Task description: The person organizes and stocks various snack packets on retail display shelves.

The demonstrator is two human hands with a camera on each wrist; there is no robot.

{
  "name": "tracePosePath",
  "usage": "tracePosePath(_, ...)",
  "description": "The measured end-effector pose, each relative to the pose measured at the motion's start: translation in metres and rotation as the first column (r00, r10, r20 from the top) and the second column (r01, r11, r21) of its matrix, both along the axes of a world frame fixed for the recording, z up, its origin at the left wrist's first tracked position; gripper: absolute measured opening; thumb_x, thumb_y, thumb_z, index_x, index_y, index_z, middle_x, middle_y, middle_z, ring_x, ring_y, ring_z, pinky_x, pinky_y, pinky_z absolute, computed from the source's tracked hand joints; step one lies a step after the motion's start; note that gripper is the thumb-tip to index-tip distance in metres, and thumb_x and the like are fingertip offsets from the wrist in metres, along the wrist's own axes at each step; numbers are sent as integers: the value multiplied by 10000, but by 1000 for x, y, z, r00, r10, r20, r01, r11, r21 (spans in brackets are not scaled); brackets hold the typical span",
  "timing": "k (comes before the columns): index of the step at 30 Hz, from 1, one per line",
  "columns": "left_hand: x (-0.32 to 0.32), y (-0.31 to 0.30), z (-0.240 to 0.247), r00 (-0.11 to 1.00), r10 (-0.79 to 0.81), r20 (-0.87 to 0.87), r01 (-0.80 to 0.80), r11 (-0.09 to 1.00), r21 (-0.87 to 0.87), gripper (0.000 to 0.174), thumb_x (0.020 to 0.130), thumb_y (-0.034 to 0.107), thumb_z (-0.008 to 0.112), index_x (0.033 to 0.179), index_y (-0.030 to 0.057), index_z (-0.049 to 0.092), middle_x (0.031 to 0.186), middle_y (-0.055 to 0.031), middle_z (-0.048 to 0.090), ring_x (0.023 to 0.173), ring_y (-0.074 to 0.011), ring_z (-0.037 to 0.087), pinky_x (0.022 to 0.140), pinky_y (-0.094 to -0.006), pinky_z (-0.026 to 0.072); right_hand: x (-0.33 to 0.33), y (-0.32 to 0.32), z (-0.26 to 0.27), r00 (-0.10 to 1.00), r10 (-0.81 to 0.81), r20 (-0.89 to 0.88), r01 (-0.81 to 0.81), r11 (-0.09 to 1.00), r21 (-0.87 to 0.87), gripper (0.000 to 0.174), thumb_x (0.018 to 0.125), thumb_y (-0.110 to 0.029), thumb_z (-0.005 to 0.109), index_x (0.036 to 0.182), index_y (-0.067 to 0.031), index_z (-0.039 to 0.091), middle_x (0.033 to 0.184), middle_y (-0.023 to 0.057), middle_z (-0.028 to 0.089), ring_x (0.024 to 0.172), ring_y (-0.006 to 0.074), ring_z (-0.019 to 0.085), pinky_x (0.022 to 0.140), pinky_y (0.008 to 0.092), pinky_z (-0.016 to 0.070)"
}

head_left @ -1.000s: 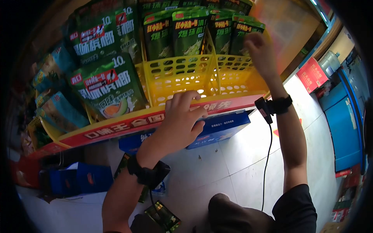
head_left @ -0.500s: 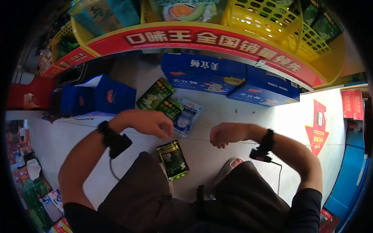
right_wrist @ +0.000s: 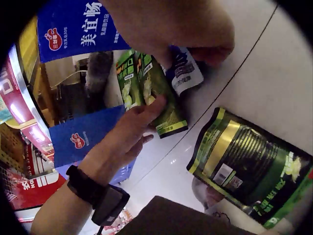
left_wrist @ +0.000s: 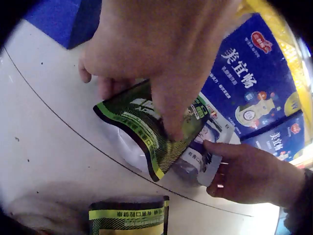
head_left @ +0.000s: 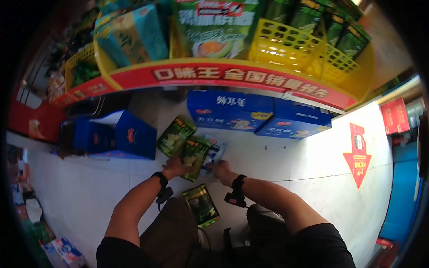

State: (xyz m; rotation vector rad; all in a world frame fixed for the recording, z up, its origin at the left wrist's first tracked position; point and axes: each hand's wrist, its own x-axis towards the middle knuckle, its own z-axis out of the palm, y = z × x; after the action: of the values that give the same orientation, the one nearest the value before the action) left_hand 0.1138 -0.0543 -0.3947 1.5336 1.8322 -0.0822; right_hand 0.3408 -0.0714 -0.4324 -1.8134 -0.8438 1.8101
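Observation:
On the floor, my left hand [head_left: 175, 168] pinches a green snack pouch [head_left: 195, 156], thumb on top and fingers at its far side in the left wrist view. My right hand [head_left: 220, 171] holds the end of a blue-and-white pouch [left_wrist: 198, 156] between thumb and fingers. That pouch lies partly hidden beneath the green one. A second green pouch [head_left: 175, 137] is just beyond the left hand. Nearer the knees lies another green pouch [right_wrist: 249, 166], flat on the tiles.
Blue cartons [head_left: 230, 110] stand under a shelf edge with a red label strip [head_left: 250, 78]. Above it, a yellow basket [head_left: 286, 42] and more pouches fill the rack. An opened blue box [head_left: 134, 136] sits to the left. A red floor arrow [head_left: 357, 158] is at right.
Both hands came down from the yellow baskets to the floor, where they now hold pouches. The view tilted down with them, then slightly back up.

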Motion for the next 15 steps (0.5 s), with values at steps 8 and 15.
tracePosePath(8,0,42,63,918,-250,308,242,968,64,923,589,361,876,1359,33,486,1297,-190,564,1232,-324,519,1055,-405,401,91,-4,41,944,232,-235,-247,968,-36,319,911,-225,686,1193,-89,621,1029,33,681,920,156,633,759,346,514)
tracePosePath(15,-52,73,26,923,-323,-210,382,839,387,975,553,421,873,1375,82,474,1243,-196,546,1201,-367,498,1041,-418,408,170,-18,33,926,376,-32,-378,921,-91,370,896,-224,677,1206,-32,611,1006,81,673,906,194,634,737,348,541)
